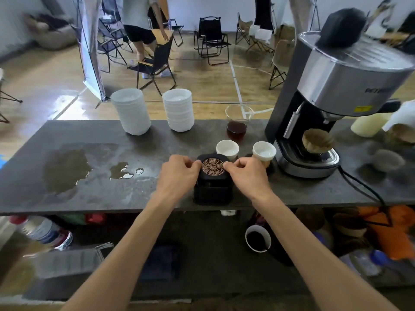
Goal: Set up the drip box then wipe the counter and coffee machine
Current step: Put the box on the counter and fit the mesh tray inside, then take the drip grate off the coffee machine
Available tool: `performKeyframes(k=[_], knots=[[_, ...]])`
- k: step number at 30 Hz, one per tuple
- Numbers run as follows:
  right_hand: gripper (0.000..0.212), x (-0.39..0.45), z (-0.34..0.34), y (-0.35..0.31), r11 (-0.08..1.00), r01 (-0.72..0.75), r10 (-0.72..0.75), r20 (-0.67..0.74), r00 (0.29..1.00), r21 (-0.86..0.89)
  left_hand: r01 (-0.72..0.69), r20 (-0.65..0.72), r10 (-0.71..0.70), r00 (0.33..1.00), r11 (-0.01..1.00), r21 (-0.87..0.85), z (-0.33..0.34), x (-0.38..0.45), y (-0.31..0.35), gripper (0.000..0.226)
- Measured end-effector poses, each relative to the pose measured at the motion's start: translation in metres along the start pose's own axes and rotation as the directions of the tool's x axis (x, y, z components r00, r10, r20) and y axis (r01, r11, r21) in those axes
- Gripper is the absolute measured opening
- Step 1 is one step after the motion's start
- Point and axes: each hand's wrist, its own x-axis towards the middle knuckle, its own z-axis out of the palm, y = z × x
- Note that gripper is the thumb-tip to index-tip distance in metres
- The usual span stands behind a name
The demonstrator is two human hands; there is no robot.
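A black square drip box (212, 190) stands near the front edge of the dark counter (94, 194). A round copper patterned grate (213, 166) lies in its top. My left hand (178, 173) pinches the grate's left edge and my right hand (246, 172) pinches its right edge. The silver and black coffee machine (332, 90) stands at the right, with a brown paper filter (317, 140) on its tray. A brown spill (65, 169) and a smaller puddle (122, 170) wet the counter's left side.
Two white cups (227, 149) (263, 152) stand just behind the box. A glass server of coffee (238, 122) and two stacks of white bowls (131, 111) (178, 110) stand further back. A power cord (363, 187) trails right. A person and folding chairs are beyond.
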Motion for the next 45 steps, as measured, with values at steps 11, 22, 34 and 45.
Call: performKeyframes(k=[11, 22, 34, 45], knots=[[0.035, -0.004, 0.002, 0.01, 0.99, -0.143, 0.141, 0.127, 0.982, 0.007, 0.051, 0.102, -0.055, 0.993, 0.998, 0.042, 0.004, -0.002, -0.018, 0.043], [0.055, -0.018, -0.008, 0.015, 0.981, -0.189, 0.182, 0.12, 0.976, 0.047, -0.047, -0.038, 0.048, 0.998, 0.998, 0.033, -0.003, -0.019, -0.023, 0.039], [0.03, -0.001, -0.155, 0.064, 0.997, -0.082, 0.074, -0.45, 0.89, 0.001, -0.463, 0.109, 0.479, 0.871, 0.874, -0.147, 0.067, -0.067, 0.063, 0.009], [0.085, 0.072, -0.167, 0.108, 0.993, 0.018, -0.059, -0.35, 0.935, -0.119, -0.333, 0.166, 0.378, 0.911, 0.91, -0.245, 0.172, -0.03, 0.158, 0.039]])
